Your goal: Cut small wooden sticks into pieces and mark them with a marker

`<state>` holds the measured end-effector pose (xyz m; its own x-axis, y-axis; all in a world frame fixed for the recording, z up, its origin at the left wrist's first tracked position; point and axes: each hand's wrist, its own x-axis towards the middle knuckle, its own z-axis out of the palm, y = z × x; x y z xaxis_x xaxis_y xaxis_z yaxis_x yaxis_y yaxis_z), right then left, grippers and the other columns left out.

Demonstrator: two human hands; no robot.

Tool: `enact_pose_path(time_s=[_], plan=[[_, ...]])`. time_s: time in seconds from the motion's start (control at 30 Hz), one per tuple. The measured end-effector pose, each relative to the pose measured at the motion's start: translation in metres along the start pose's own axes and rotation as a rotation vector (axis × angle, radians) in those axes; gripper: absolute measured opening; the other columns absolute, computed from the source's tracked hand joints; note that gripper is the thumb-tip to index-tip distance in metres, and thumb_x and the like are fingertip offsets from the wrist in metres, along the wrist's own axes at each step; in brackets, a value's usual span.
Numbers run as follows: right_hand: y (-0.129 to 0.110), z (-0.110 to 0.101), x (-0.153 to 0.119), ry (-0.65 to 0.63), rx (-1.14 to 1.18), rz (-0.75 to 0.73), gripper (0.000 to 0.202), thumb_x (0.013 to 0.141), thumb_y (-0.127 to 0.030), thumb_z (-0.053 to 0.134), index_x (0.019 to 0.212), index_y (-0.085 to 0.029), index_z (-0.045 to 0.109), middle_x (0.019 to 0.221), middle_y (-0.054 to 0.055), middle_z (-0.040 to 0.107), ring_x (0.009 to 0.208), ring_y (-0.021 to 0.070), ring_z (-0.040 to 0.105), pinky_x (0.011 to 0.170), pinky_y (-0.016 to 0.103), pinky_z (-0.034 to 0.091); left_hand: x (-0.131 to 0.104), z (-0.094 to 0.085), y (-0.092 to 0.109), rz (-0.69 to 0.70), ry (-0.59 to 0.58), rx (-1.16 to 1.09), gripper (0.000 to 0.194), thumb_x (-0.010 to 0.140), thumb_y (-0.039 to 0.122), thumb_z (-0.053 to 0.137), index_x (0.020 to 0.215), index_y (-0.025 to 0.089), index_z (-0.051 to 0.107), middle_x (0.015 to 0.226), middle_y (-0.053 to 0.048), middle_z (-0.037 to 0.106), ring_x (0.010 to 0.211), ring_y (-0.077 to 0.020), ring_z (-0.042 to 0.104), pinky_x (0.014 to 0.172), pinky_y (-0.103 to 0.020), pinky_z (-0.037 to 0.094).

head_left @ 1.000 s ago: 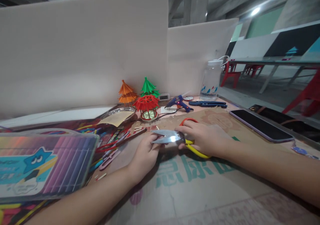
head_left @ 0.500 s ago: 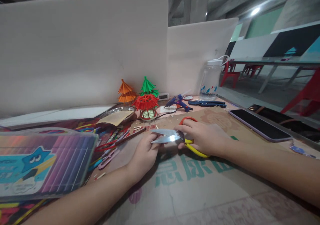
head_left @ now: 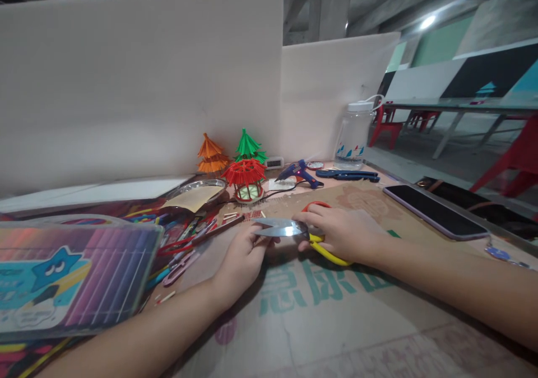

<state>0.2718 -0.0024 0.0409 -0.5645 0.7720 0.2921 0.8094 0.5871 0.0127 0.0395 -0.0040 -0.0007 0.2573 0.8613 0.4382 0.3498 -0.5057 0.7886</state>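
Note:
My right hand (head_left: 330, 229) is closed on the scissors (head_left: 288, 228), which have one red and one yellow handle loop; their blades point left, slightly parted. At the blade tips is my left hand (head_left: 247, 249), its fingers closed in a pinch; whatever they hold is too small or hidden to make out. Both hands are above the cardboard sheet (head_left: 328, 322) with green printed characters. Behind them stand a small red-roofed model (head_left: 245, 179), an orange one (head_left: 211, 154) and a green one (head_left: 247, 144).
A marker case (head_left: 105, 271) lies at the left, beside loose pipe cleaners and tools. Farther back are a metal tray (head_left: 222, 185), a blue glue gun (head_left: 300, 172), blue pliers (head_left: 348, 175) and a bottle (head_left: 352, 134). A phone (head_left: 435, 210) rests at the right.
The scissor blades have closed slightly, the gap between them looking narrower. Both hands remain almost in place, and the view has shifted very slightly.

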Motion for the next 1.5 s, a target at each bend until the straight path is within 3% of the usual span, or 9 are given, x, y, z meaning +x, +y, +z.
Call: enact_pose_path(time_s=[0.23, 0.53, 0.73, 0.93, 1.07, 1.17, 1.3, 1.43, 1.5], plan=[[0.001, 0.001, 0.0, 0.031, -0.017, -0.037, 0.043, 0.089, -0.042, 0.064, 0.128, -0.024, 0.064, 0.112, 0.01, 0.066, 0.09, 0.0216, 0.064, 0.062, 0.027, 0.046, 0.0, -0.001, 0.005, -0.058, -0.02, 0.008, 0.018, 0.079, 0.012, 0.051, 0.081, 0.017, 0.068, 0.084, -0.004, 0.071, 0.079, -0.0189, 0.064, 0.074, -0.028, 0.05], [0.0, 0.002, 0.0, 0.011, 0.037, 0.01, 0.034, 0.088, -0.039, 0.065, 0.119, -0.026, 0.068, 0.102, 0.006, 0.069, 0.085, 0.0194, 0.064, 0.061, 0.025, 0.043, 0.0, 0.001, 0.001, -0.03, -0.006, -0.019, 0.022, 0.088, 0.02, 0.046, 0.077, 0.017, 0.065, 0.08, -0.005, 0.069, 0.077, -0.0186, 0.063, 0.073, -0.028, 0.05], [-0.001, 0.0, 0.002, 0.012, 0.105, 0.042, 0.039, 0.086, -0.039, 0.066, 0.123, -0.025, 0.066, 0.109, 0.007, 0.069, 0.087, 0.0198, 0.064, 0.064, 0.026, 0.044, 0.002, 0.001, 0.004, -0.006, -0.024, -0.019, 0.021, 0.089, 0.021, 0.047, 0.076, 0.017, 0.063, 0.077, -0.004, 0.066, 0.074, -0.0177, 0.062, 0.069, -0.027, 0.049], [0.029, 0.005, 0.015, 0.069, 0.273, 0.201, 0.038, 0.089, -0.041, 0.061, 0.121, -0.021, 0.067, 0.082, 0.002, 0.069, 0.07, 0.0174, 0.06, 0.06, 0.025, 0.04, -0.005, 0.002, 0.012, -0.016, -0.212, -0.059, 0.019, 0.096, 0.029, 0.047, 0.102, 0.019, 0.063, 0.075, 0.0, 0.064, 0.07, -0.0153, 0.062, 0.066, -0.025, 0.048], [0.053, -0.003, 0.02, 0.063, 0.079, 0.183, 0.034, 0.088, -0.04, 0.061, 0.114, -0.022, 0.071, 0.095, 0.007, 0.073, 0.081, 0.0214, 0.064, 0.065, 0.027, 0.041, -0.004, 0.003, 0.007, -0.053, -0.171, -0.131, 0.016, 0.097, 0.028, 0.048, 0.098, 0.018, 0.06, 0.08, -0.001, 0.066, 0.071, -0.0138, 0.061, 0.066, -0.024, 0.049], [0.066, -0.005, 0.022, 0.04, -0.016, 0.202, 0.036, 0.087, -0.041, 0.06, 0.116, -0.022, 0.071, 0.106, 0.009, 0.074, 0.09, 0.0251, 0.067, 0.069, 0.029, 0.045, 0.001, 0.004, 0.0, -0.103, -0.107, -0.23, 0.018, 0.095, 0.025, 0.049, 0.109, 0.018, 0.059, 0.09, -0.003, 0.067, 0.079, -0.0136, 0.064, 0.07, -0.024, 0.051], [0.083, 0.006, 0.024, -0.019, -0.007, 0.181, 0.044, 0.086, -0.037, 0.059, 0.127, -0.024, 0.067, 0.121, 0.01, 0.071, 0.101, 0.029, 0.068, 0.078, 0.033, 0.05, 0.005, 0.007, -0.006, -0.146, -0.101, -0.321, 0.031, 0.094, 0.023, 0.05, 0.123, 0.017, 0.058, 0.099, -0.005, 0.068, 0.082, -0.0137, 0.067, 0.075, -0.027, 0.055], [0.095, 0.015, 0.026, -0.069, 0.061, 0.114, 0.049, 0.089, -0.036, 0.055, 0.136, -0.026, 0.062, 0.123, 0.01, 0.07, 0.103, 0.0291, 0.067, 0.085, 0.036, 0.052, 0.004, 0.009, -0.002, -0.17, -0.08, -0.299, 0.025, 0.094, 0.027, 0.05, 0.113, 0.015, 0.062, 0.095, -0.008, 0.071, 0.085, -0.0172, 0.07, 0.078, -0.03, 0.056], [0.098, 0.017, 0.025, -0.089, 0.078, 0.079, 0.049, 0.09, -0.038, 0.055, 0.137, -0.028, 0.062, 0.118, 0.01, 0.072, 0.101, 0.0282, 0.067, 0.086, 0.037, 0.052, 0.005, 0.0, 0.007, -0.166, -0.075, -0.214, 0.024, 0.095, 0.03, 0.049, 0.109, 0.016, 0.063, 0.095, -0.008, 0.073, 0.086, -0.0195, 0.071, 0.077, -0.032, 0.057]])
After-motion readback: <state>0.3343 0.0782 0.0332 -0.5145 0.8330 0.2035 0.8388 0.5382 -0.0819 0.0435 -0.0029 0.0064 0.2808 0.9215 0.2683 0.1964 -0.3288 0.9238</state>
